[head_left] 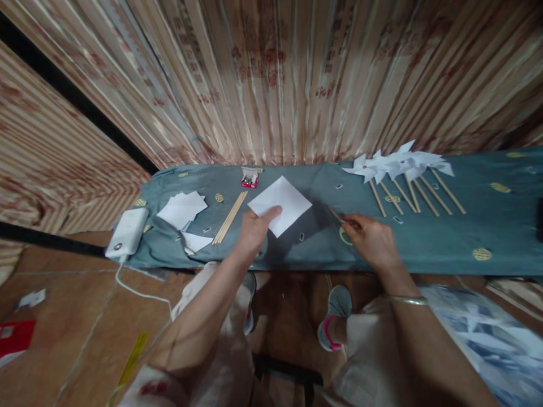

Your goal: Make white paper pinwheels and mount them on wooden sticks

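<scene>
A white paper square (283, 202) is pinched at its near corner by the left hand (253, 230), thumb on top and fingers curled beneath. The sheet lies flat on the teal cloth (445, 237) near the middle of the table. A thin stick (336, 214) is held in the closed fingertips of the right hand (373, 242), with its tip pointed towards the paper but apart from it.

Since only one corner is held, the sheet could probably be swung or creased if it is pushed from the far side. The loose cloth could bunch under it. The bundle of wooden sticks (229, 217) just beside the left wrist could be rolled off by the forearm. The small pin box (249, 180) behind it could be spilled. The finished pinwheels (399, 164) lie well apart and seem less at risk.
</scene>
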Available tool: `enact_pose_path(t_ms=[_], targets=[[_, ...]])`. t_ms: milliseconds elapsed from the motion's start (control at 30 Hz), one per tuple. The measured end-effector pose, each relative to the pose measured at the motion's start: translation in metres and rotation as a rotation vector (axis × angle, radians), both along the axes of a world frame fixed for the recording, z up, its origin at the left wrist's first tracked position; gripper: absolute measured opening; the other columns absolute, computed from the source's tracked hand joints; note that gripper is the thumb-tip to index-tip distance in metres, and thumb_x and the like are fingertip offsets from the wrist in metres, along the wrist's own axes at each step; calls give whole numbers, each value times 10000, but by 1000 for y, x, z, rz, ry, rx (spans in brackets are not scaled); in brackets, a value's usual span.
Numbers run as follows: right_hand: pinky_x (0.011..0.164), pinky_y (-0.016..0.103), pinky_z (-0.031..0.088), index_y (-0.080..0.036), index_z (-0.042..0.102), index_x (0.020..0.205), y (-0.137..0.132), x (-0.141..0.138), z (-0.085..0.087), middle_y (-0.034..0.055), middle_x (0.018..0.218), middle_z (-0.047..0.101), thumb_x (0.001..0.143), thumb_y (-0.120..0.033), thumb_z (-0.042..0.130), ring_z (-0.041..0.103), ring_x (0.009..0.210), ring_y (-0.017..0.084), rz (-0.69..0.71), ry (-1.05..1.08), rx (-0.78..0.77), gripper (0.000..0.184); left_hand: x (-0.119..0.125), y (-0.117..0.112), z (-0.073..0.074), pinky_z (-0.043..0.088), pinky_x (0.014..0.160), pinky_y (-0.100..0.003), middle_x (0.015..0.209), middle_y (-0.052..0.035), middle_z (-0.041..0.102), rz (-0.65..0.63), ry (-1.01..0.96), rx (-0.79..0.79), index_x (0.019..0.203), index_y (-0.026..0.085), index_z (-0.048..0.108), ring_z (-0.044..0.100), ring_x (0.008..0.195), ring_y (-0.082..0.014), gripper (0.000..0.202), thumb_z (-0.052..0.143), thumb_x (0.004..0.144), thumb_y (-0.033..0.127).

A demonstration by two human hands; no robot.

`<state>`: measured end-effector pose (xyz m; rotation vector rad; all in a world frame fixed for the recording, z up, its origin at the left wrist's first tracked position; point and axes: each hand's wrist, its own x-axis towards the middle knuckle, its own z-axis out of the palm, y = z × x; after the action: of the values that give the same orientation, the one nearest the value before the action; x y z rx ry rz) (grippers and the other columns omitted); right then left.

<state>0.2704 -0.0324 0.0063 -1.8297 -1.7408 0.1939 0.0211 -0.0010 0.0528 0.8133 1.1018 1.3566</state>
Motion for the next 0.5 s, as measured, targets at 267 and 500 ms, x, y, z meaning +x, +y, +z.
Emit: enact_pose_path(t_ms=[267, 500], targets=[[721, 434, 527, -166, 682, 1045, -14, 11, -16, 173, 911, 735, 798, -287, 577, 685, 831, 330, -40, -342, -2, 294, 15, 6, -15, 518, 707, -291, 797, -28, 747, -14, -96, -28, 743, 174, 724, 662, 694, -187, 270, 848, 512, 239], [709, 415, 514, -172, 687, 1033, -8, 6, -9, 137, 843, 737, 759, -289, 608, 693, 778, 304, -72, -166, -181, 308, 27, 16, -4, 511, 690, -296, 775, -41, 741, -14, -86, -23, 749, 149, 728, 677, 712, -200, 258, 831, 526, 228]])
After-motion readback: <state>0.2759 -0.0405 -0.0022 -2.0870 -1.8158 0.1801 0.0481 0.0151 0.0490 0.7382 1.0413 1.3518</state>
